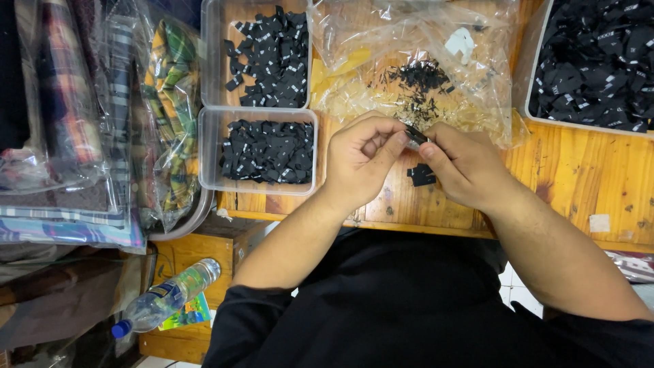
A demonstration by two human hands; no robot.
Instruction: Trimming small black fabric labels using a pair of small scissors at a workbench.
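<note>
Three clear tubs of black labels ring wooden table (586,170): large tub (538,61) far right, two small tubs (211,150) left; crumpled plastic bag (409,68) behind hands. Left hand (361,160) and right hand (463,167) meet above table edge, fingertips pinching small black label (415,135) between them. Few labels (422,176) lie beneath.

two trays (259,151) left of hands | bag (415,65) behind | label pile (422,175) on table (579,177)

black label (415,135) | small, folded | pinched between both hands' fingertips
</note>
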